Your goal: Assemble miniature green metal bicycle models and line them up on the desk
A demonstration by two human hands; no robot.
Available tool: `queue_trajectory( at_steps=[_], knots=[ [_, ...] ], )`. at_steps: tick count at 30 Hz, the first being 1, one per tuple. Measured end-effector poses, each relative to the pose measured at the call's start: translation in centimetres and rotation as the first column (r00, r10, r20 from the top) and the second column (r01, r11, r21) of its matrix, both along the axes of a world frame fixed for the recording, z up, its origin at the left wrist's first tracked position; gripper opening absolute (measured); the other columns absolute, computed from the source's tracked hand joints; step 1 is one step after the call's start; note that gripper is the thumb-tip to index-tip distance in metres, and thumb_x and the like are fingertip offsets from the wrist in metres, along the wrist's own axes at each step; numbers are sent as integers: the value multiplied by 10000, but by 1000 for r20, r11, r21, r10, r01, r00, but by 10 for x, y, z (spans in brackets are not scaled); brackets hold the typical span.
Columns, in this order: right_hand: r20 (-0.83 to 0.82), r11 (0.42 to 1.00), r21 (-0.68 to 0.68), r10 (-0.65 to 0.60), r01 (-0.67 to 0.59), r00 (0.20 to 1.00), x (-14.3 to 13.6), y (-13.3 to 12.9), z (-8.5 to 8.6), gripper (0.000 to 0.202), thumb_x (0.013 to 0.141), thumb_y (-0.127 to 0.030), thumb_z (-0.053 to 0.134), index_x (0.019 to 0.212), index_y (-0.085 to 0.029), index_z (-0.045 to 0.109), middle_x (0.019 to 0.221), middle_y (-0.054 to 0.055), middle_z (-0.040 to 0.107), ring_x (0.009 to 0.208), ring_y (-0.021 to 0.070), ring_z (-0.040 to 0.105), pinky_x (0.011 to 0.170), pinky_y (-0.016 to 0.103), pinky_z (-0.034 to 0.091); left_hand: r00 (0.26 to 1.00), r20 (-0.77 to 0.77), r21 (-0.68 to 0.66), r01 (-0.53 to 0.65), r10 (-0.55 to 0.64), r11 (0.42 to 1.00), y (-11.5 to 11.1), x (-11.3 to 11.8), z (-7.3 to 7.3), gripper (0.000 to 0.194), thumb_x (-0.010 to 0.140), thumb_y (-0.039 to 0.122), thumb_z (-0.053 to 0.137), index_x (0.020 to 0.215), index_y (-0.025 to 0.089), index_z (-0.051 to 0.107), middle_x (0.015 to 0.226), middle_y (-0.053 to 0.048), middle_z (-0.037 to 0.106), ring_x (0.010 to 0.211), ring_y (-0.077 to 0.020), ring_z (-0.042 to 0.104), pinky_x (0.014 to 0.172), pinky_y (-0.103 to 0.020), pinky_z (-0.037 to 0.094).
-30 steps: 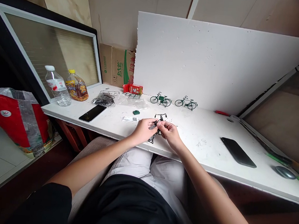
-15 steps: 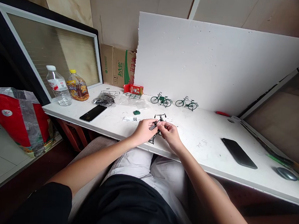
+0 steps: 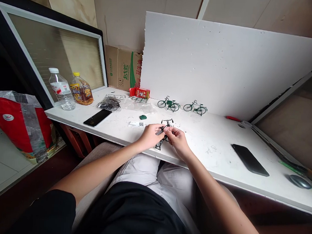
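Note:
Near the table's front edge stands a small black model bicycle (image 3: 158, 145), its handlebar pointing away from me. My left hand (image 3: 151, 134) is closed on its left side, fingers at the middle of the frame. From the other side my right hand (image 3: 177, 137) pinches the bicycle, thumb and forefinger close to the left fingertips. The fingers hide the middle of the model. Beyond the hands lie a small green piece (image 3: 143, 117) and a white paper strip with a printed code (image 3: 136, 124). Dark crumbs lie just right of the handlebar.
Two green model bicycles, one with a bag (image 3: 169, 104) and one without (image 3: 195, 108), stand by the white foam board (image 3: 216, 64). Left are a phone (image 3: 98, 118), bagged black parts (image 3: 110, 103), a water bottle (image 3: 62, 89) and a drink bottle (image 3: 81, 89). Another phone (image 3: 250, 160) lies right.

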State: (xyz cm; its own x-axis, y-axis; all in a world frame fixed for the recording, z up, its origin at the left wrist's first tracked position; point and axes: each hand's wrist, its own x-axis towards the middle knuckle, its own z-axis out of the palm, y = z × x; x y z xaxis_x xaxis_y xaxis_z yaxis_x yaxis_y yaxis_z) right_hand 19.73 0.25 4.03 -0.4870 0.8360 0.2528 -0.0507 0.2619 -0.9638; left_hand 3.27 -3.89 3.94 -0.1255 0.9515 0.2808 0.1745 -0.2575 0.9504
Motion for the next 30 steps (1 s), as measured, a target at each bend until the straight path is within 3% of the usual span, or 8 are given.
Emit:
queue_trajectory(
  at_steps=[9, 19, 30],
  knots=[
    [40, 997, -62, 48, -46, 998, 5, 2, 1, 441, 930, -624, 724, 890, -187, 677, 684, -43, 406, 582, 105, 281, 536, 277, 212, 1000, 3, 8, 6, -6, 1000, 1, -1, -3, 438, 841, 150, 821, 1273, 127, 757, 1342, -184, 742, 1232, -320, 724, 1116, -477, 563],
    [79, 996, -61, 62, -58, 995, 6, 0, 3, 467, 931, -645, 707, 956, -179, 699, 736, -27, 459, 613, 112, 307, 557, 274, 246, 999, -35, 10, 7, -7, 1000, 1, 1, -1, 422, 854, 123, 797, 1273, 123, 753, 1337, -178, 746, 1223, -314, 731, 1115, -474, 565],
    [97, 999, -34, 38, -35, 995, 4, 1, 7, 487, 905, -678, 714, 897, -192, 681, 714, -29, 462, 590, 109, 318, 546, 275, 271, 997, -71, 25, 10, -8, 1000, -7, 1, 8, 411, 894, 122, 751, 1305, 106, 735, 1357, -186, 733, 1235, -309, 726, 1116, -458, 565]
  ],
)
